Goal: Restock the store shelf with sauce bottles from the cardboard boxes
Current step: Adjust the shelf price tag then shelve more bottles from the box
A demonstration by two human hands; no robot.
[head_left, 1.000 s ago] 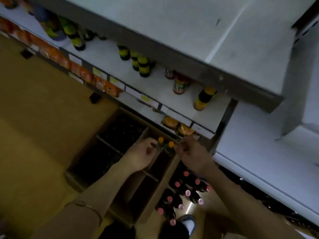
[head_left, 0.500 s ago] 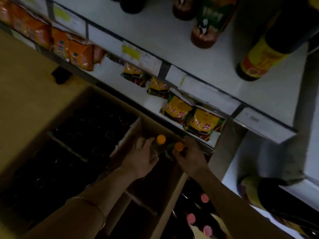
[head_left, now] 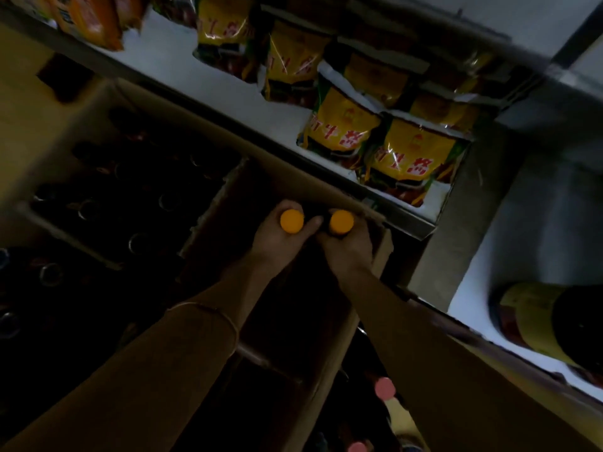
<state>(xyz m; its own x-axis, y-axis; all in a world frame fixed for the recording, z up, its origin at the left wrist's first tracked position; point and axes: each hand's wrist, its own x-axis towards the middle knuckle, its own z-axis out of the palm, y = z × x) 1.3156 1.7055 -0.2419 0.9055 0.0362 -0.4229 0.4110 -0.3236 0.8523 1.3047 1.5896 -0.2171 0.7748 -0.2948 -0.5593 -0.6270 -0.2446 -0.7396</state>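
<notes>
Two dark sauce bottles with orange caps stand side by side in the far corner of an open cardboard box (head_left: pixel 293 177). My left hand (head_left: pixel 280 239) grips the neck of the left bottle (head_left: pixel 292 221), its fingers curled under the cap. My right hand (head_left: pixel 350 247) grips the neck of the right bottle (head_left: pixel 341 221) in the same way. The bottle bodies are hidden in the dark box. The store shelf (head_left: pixel 509 256) lies to the right, with one yellow-labelled dark bottle (head_left: pixel 548 324) on it.
A second box (head_left: pixel 107 197) at the left holds several dark bottles. Pink-capped bottles (head_left: pixel 385 388) show in another box below my right forearm. Yellow sauce pouches (head_left: pixel 404 154) and orange packets (head_left: pixel 94 17) fill the low shelf beyond the box.
The view has dropped closer to the box and low shelf. Both hands stay on the orange-capped bottles, now gripping right under the caps.
</notes>
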